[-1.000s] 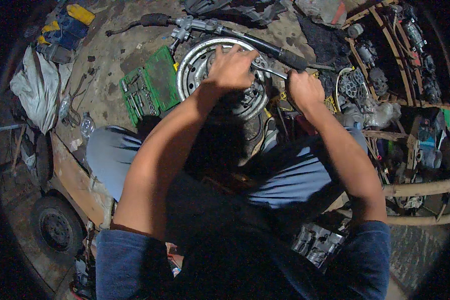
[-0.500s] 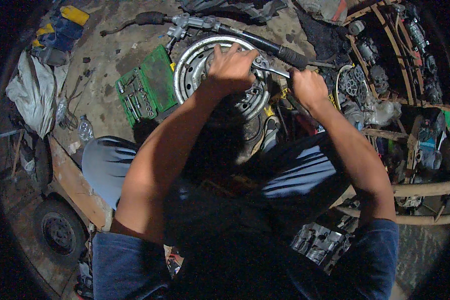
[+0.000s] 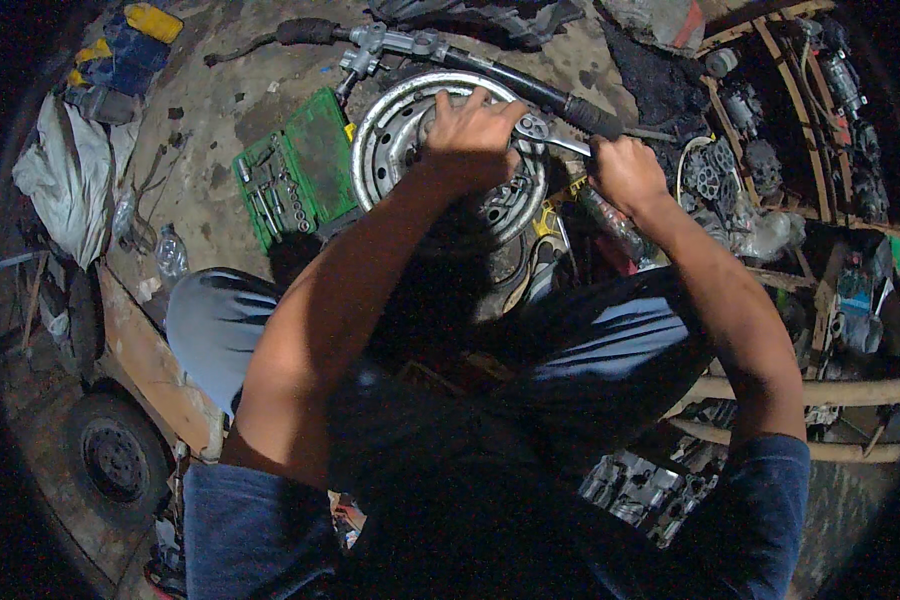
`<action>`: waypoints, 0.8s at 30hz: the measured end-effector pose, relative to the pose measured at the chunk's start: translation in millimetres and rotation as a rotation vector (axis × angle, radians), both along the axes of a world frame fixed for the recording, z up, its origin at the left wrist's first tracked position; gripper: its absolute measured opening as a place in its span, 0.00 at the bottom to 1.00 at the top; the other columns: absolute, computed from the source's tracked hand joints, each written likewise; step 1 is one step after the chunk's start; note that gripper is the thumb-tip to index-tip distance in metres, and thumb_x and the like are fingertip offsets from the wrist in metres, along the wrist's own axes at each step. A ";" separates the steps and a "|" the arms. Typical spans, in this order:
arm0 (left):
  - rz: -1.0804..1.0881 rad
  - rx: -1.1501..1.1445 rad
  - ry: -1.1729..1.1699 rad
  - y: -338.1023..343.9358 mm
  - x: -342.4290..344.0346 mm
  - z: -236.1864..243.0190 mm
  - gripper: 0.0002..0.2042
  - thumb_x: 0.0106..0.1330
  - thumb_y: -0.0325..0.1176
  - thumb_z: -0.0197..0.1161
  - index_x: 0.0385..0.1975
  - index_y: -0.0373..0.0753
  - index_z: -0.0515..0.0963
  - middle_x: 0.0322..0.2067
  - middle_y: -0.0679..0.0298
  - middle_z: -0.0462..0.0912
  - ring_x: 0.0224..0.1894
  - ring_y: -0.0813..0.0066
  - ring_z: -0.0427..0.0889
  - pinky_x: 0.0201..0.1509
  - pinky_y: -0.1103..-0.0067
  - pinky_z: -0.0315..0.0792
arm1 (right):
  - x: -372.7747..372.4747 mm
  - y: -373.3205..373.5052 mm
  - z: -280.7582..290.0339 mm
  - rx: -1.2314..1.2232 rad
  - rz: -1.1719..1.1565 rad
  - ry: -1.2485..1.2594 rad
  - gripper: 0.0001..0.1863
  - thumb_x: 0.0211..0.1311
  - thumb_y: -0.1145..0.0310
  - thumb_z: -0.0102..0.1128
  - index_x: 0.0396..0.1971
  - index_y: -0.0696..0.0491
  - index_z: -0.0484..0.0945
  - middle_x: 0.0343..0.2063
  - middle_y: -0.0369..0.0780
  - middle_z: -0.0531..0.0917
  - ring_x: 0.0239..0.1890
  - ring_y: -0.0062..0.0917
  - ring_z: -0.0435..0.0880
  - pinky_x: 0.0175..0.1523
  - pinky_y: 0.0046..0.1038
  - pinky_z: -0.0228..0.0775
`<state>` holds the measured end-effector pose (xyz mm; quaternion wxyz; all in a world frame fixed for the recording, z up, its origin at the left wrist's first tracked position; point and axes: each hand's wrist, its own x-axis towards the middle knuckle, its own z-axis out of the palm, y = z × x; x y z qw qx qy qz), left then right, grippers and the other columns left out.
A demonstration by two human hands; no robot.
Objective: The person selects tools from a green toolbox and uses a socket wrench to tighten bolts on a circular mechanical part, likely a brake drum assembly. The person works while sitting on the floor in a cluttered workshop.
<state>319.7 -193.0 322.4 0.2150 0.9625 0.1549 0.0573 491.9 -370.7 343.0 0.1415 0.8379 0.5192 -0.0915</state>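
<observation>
A silver ratchet wrench (image 3: 562,139) lies across the right side of a steel wheel rim (image 3: 382,150). My right hand (image 3: 628,173) is closed round its handle, just beyond the rim's edge. Over the middle of the rim is my left hand (image 3: 472,132), its fingers spread and pointing away from me, with the right-hand fingers beside the ratchet's head. What lies under that palm is hidden. A green socket case (image 3: 315,160) stands unfolded left of the rim, with several sockets and bits in it.
Behind the rim lies a steering rack (image 3: 490,72). A plastic bottle (image 3: 171,255) and a pale cloth sack (image 3: 65,190) are at left, above a tyre (image 3: 120,460). Wooden slats (image 3: 820,391) and engine parts (image 3: 712,170) crowd the right side.
My right forearm has shifted slightly right with the wrench handle, uncovering more of the clutter beside the rim. The left hand keeps its place on the rim. The view has shifted a little.
</observation>
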 end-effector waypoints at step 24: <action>0.269 0.041 0.148 -11.5 -23.7 1.8 0.46 0.47 0.54 0.73 0.70 0.51 0.64 0.65 0.45 0.65 0.68 0.35 0.62 0.63 0.38 0.60 | -7.1 6.6 7.0 0.112 0.082 -0.056 0.09 0.60 0.71 0.55 0.32 0.57 0.83 0.31 0.53 0.86 0.37 0.46 0.89 0.40 0.46 0.82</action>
